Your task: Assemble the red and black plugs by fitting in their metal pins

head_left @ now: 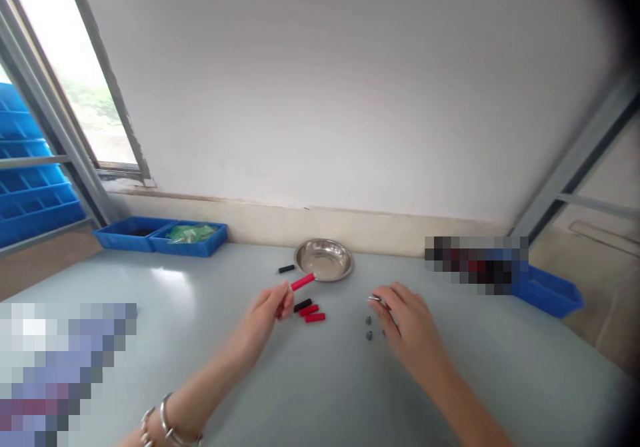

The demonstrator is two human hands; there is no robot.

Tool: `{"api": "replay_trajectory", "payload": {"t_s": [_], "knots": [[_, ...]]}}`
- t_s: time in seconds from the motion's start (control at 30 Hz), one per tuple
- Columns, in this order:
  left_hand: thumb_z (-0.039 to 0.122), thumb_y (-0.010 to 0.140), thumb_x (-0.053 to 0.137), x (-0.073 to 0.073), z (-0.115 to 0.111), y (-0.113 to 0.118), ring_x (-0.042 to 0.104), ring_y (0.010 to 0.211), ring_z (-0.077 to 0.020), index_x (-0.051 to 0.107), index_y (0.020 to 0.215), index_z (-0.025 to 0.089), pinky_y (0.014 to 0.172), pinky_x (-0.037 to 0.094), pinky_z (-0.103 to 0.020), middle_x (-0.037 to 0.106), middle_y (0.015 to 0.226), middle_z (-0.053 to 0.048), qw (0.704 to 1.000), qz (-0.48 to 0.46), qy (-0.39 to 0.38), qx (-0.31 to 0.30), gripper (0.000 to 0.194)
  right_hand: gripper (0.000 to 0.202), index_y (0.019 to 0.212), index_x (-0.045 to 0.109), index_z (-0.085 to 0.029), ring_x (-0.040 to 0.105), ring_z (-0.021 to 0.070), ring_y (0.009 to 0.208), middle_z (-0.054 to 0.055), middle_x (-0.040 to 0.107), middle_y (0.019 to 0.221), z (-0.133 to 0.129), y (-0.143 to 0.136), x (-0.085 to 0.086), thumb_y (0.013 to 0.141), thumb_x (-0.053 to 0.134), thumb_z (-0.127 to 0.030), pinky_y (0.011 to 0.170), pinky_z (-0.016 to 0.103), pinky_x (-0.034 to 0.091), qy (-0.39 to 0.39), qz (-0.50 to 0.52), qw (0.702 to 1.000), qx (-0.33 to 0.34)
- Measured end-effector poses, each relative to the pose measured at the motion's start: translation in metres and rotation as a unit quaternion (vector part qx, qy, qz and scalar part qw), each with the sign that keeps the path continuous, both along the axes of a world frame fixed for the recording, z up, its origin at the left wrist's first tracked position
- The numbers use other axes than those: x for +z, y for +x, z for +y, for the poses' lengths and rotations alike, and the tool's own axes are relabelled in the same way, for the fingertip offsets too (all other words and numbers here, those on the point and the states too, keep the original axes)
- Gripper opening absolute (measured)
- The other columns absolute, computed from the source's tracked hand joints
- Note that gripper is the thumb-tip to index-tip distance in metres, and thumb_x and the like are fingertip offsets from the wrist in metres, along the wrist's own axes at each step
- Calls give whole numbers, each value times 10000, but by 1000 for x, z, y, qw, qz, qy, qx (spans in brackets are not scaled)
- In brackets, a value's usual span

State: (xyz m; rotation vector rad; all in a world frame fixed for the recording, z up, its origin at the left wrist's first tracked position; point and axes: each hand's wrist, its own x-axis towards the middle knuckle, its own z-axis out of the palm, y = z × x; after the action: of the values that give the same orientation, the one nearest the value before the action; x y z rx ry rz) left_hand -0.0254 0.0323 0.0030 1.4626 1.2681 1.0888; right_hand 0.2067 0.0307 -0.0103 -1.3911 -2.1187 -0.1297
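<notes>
My left hand [273,306] is closed on a red tube [303,282], which points up and right toward a round metal dish [324,259]. Between the fingertips of my right hand [400,310] is a small metal piece [374,298]. Beside my left hand lie a black tube [303,305] and two more red tubes, one [309,310] just above the other [315,318]. Another black tube [287,269] rests left of the dish. Several small grey metal parts, among them one [369,336], lie near my right hand, which partly hides them.
Two blue trays [127,240] stand at the back left, the right one holding a green plastic bag [193,234]. A blue bin [553,292] sits at the right edge of the table [300,387]. Pixelated patches cover areas at the lower left and back right.
</notes>
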Motion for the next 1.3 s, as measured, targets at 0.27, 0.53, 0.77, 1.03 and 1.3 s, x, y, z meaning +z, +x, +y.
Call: {"api": "replay_trajectory", "payload": {"t_s": [0.27,0.53,0.77,1.03,1.3], "knots": [[460,818,221,-11,38,-39,477,655,-176,451,663,194,619,375,-281,498,645,-1,949,263,105,140,384,217,704,560,-181,596,219,683,48,640,712,5,21,-5,840,394,-211,572,296,319,-188,-177,953,-157],[419,808,292,-29,81,-43,479,671,-169,477,614,199,627,383,-272,518,600,10,950,284,95,90,347,198,775,564,-199,619,254,767,65,664,798,16,33,-16,834,375,-211,549,292,343,-294,-169,928,-155],[437,828,257,-34,85,-50,481,640,-160,477,617,188,617,384,-271,503,583,13,947,297,98,74,393,202,755,552,-202,618,254,731,68,659,772,15,34,-17,831,365,-213,522,291,333,-278,-153,935,-159],[342,860,197,-26,65,-44,507,734,-188,509,705,179,667,383,-309,566,707,-29,915,390,66,83,385,212,758,542,-193,609,258,783,69,660,825,13,31,-9,839,346,-203,559,306,341,-306,-151,925,-165],[247,859,251,-20,25,-15,458,898,-278,560,804,173,739,303,-437,556,857,-110,821,559,54,104,322,222,772,551,-178,608,253,786,84,659,838,9,28,-7,851,348,-220,577,303,348,-334,-159,915,-160]]}}
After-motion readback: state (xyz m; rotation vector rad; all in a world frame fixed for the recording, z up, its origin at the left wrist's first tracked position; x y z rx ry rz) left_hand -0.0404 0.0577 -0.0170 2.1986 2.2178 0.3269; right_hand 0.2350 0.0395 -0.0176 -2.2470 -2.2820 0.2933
